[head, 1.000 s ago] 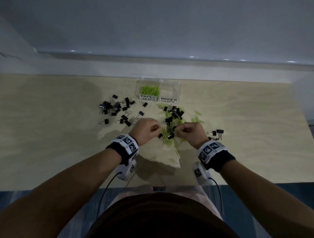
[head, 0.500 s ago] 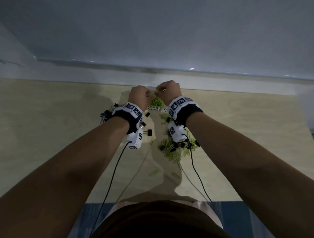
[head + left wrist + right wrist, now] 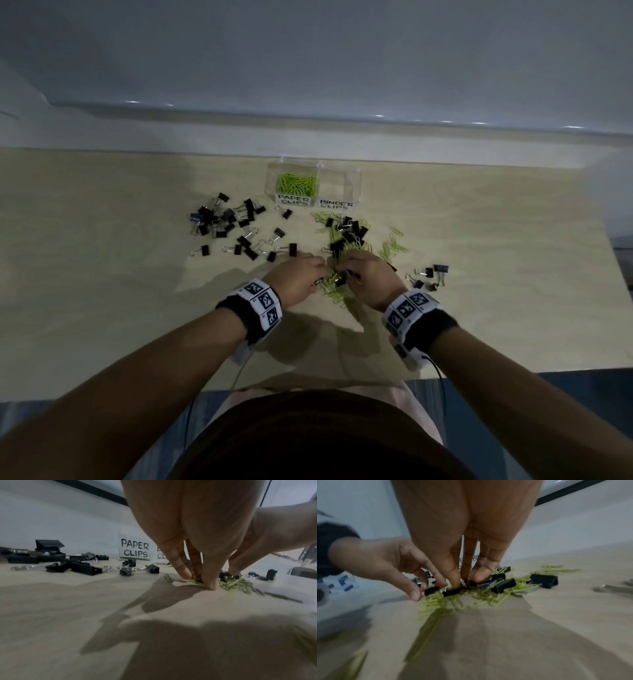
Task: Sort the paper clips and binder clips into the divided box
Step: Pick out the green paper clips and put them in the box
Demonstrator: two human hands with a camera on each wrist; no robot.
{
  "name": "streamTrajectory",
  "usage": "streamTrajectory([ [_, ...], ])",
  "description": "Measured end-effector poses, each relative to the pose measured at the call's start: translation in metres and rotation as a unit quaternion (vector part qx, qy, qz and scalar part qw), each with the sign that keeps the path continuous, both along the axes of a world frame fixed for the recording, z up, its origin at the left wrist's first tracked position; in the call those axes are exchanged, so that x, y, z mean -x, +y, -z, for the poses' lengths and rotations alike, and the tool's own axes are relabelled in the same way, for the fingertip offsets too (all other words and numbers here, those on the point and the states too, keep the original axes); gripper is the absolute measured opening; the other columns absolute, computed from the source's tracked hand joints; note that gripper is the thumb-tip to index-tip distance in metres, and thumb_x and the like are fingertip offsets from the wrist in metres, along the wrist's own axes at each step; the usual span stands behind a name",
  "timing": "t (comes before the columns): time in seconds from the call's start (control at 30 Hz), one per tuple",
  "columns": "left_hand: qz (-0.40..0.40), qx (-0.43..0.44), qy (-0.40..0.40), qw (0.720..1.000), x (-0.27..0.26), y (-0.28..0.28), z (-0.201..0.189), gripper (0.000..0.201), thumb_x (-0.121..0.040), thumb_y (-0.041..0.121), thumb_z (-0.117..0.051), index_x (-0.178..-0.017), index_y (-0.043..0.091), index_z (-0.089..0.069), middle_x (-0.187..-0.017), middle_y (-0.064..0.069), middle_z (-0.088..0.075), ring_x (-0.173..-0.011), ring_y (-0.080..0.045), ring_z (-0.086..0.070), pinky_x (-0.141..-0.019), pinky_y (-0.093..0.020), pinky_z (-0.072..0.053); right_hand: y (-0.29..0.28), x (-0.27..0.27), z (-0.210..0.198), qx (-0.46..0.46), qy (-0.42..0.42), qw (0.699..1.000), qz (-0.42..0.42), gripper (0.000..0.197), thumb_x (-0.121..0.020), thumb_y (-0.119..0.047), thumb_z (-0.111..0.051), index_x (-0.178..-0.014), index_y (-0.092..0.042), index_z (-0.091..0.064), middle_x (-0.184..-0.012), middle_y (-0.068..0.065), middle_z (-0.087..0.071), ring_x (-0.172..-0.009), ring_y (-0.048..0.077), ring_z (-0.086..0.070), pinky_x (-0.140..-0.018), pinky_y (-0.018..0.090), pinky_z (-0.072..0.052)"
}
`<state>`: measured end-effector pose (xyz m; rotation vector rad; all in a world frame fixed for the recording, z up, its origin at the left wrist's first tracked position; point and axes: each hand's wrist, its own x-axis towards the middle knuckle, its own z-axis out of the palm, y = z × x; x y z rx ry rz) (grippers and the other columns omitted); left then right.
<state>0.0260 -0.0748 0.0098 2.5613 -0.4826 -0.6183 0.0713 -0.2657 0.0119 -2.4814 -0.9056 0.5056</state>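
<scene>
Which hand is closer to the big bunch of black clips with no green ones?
Left. The left hand sits just right of that bunch; the right hand is farther right.

Both forearms extended, left hand (image 3: 297, 278) and right hand (image 3: 370, 280) side by side, fingertips downward.

paper clips (image 3: 297, 182): lime green | binder clips (image 3: 226, 219): black, silver wire handles | divided box (image 3: 354, 186): clear, white labels with black hand lettering | table (image 3: 102, 274): pale wood grain | wristbands (image 3: 263, 303): black, white panels with black square-code pattern | wall (image 3: 308, 51): grey-white | floor (image 3: 513, 387): blue
</scene>
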Motion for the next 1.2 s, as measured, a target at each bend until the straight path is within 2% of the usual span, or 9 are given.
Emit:
streamTrajectory([
  [0.13, 0.017, -0.009, -0.035, 0.999, 0.006, 0.005, 0.003, 0.034, -0.092, 0.021, -0.052, -0.126, 0.012, -0.055, -0.118, -0.006, -0.057, -0.109, -0.024, -0.051, -0.092, -0.036, -0.042, -0.002, 0.004, 0.002, 0.031, -0.017, 0.999, -0.024, 0.037, -0.076, 0.000, -0.063, -0.111, -0.011, -0.066, -0.113, 0.006, -0.063, -0.105, 0.028, -0.056, -0.089, 0.039, -0.051],
  [0.3, -0.073, 0.021, -0.114, 0.991, 0.016, 0.027, 0.003, 0.029, -0.085, 0.016, -0.059, -0.114, 0.010, -0.061, -0.106, -0.008, -0.058, -0.094, -0.024, -0.056, -0.081, -0.037, -0.049, -0.010, 0.011, 0.005, 0.028, -0.045, 0.999, -0.004, 0.034, -0.074, 0.001, -0.062, -0.106, -0.012, -0.065, -0.104, 0.007, -0.058, -0.097, 0.030, -0.054, -0.075, 0.045, -0.054],
  [0.43, -0.202, -0.014, -0.129, 0.971, 0.017, 0.042, 0.004, 0.033, -0.084, 0.015, -0.059, -0.116, 0.010, -0.057, -0.111, -0.009, -0.051, -0.102, -0.028, -0.050, -0.085, -0.043, -0.050, -0.021, 0.020, 0.000, -0.027, -0.081, 0.996, 0.009, 0.035, -0.073, 0.010, -0.055, -0.101, -0.008, -0.065, -0.096, 0.011, -0.055, -0.085, 0.030, -0.055, -0.060, 0.038, -0.053],
  [0.53, -0.192, -0.029, -0.141, 0.971, 0.018, 0.026, 0.000, 0.035, -0.083, 0.015, -0.061, -0.118, 0.011, -0.056, -0.111, -0.009, -0.048, -0.105, -0.027, -0.044, -0.091, -0.040, -0.046, -0.037, 0.023, -0.004, -0.052, -0.127, 0.990, 0.034, 0.042, -0.069, 0.020, -0.053, -0.098, -0.009, -0.064, -0.092, 0.010, -0.055, -0.078, 0.027, -0.055, -0.054, 0.035, -0.052],
  [0.7, -0.129, 0.034, -0.063, 0.989, 0.017, -0.035, -0.005, 0.033, -0.088, 0.021, -0.057, -0.119, 0.011, -0.057, -0.112, -0.004, -0.051, -0.102, -0.019, -0.049, -0.089, -0.032, -0.046, -0.075, 0.019, -0.009, -0.075, -0.164, 0.975, 0.127, 0.032, -0.070, 0.019, -0.058, -0.090, -0.005, -0.067, -0.091, 0.012, -0.059, -0.075, 0.028, -0.059, -0.061, 0.035, -0.054],
  [0.8, -0.136, 0.026, -0.041, 0.990, 0.012, -0.058, 0.000, 0.030, -0.089, 0.023, -0.057, -0.116, 0.010, -0.059, -0.112, -0.007, -0.052, -0.101, -0.023, -0.051, -0.085, -0.034, -0.046, -0.099, 0.008, 0.001, -0.102, -0.127, 0.953, 0.254, 0.024, -0.073, 0.009, -0.065, -0.092, -0.005, -0.066, -0.097, 0.012, -0.056, -0.073, 0.026, -0.059, -0.065, 0.037, -0.056],
  [0.9, -0.157, 0.007, -0.036, 0.987, 0.007, -0.065, 0.002, 0.016, -0.088, 0.019, -0.055, -0.099, 0.009, -0.063, -0.106, -0.007, -0.053, -0.094, -0.025, -0.054, -0.079, -0.035, -0.047, -0.113, -0.002, 0.008, -0.059, -0.064, 0.932, 0.352, 0.027, -0.076, 0.000, -0.068, -0.101, -0.007, -0.064, -0.106, 0.013, -0.053, -0.089, 0.029, -0.059, -0.077, 0.038, -0.055],
  [1.03, -0.172, 0.024, -0.049, 0.984, 0.005, -0.062, 0.001, 0.012, -0.083, 0.012, -0.054, -0.079, 0.006, -0.063, -0.093, -0.007, -0.057, -0.082, -0.023, -0.055, -0.074, -0.040, -0.051, -0.103, 0.001, 0.009, 0.003, -0.098, 0.953, 0.288, 0.028, -0.078, -0.002, -0.062, -0.106, -0.008, -0.064, -0.108, 0.013, -0.056, -0.097, 0.034, -0.054, -0.082, 0.046, -0.050],
  [1.2, -0.220, 0.109, -0.023, 0.969, 0.009, -0.049, -0.004, 0.020, -0.076, 0.011, -0.065, -0.092, 0.016, -0.056, -0.098, 0.003, -0.046, -0.084, -0.014, -0.053, -0.073, -0.025, -0.047, -0.074, 0.000, 0.003, 0.055, -0.072, 0.979, 0.182, 0.036, -0.080, -0.007, -0.061, -0.113, -0.021, -0.062, -0.112, 0.003, -0.057, -0.100, 0.023, -0.053, -0.093, 0.044, -0.046],
])
